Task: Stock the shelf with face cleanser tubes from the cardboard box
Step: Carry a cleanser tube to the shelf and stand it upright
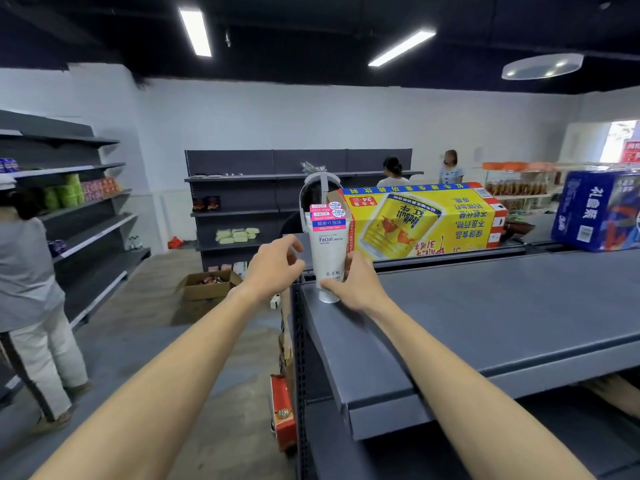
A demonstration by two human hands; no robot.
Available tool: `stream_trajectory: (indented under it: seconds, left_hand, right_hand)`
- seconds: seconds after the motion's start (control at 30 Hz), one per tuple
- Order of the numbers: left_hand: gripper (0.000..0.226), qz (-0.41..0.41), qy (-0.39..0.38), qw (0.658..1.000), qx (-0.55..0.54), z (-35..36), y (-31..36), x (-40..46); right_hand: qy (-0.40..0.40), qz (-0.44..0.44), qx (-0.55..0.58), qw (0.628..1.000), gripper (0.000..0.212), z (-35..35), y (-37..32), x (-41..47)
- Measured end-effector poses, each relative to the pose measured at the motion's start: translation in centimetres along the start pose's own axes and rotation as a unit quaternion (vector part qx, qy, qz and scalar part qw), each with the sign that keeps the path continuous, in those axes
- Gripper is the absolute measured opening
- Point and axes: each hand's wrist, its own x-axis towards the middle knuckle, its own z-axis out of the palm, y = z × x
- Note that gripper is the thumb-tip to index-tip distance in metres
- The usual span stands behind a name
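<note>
A white face cleanser tube [328, 251] with a pink and blue label stands cap-down at the left end of the dark grey top shelf [485, 317]. My right hand [356, 284] grips the tube's lower part from the right. My left hand [275, 266] hovers just left of the tube, fingers spread, not touching it. An open cardboard box [207, 287] with small items sits on the floor beyond my left hand.
A yellow drink carton [426, 221] lies at the shelf's far side behind the tube, a blue pack [599, 209] at the far right. A red box [284, 417] leans by the shelf end. A person [31, 292] stands at left shelving; two more stand further back.
</note>
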Motion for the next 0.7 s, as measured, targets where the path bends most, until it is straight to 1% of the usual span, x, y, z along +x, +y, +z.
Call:
stream_trajectory:
  seconds: [0.27, 0.7]
  left_hand:
    - [0.02, -0.008, -0.011, 1.0, 0.003, 0.4, -0.3, -0.4]
    - [0.022, -0.012, -0.016, 1.0, 0.013, -0.1, -0.3, -1.7]
  right_hand:
    - [0.012, -0.01, -0.013, 1.0, 0.059, 0.0, 0.2, -0.1]
    - [0.004, -0.004, -0.005, 1.0, 0.06, -0.2, 0.0, -0.2]
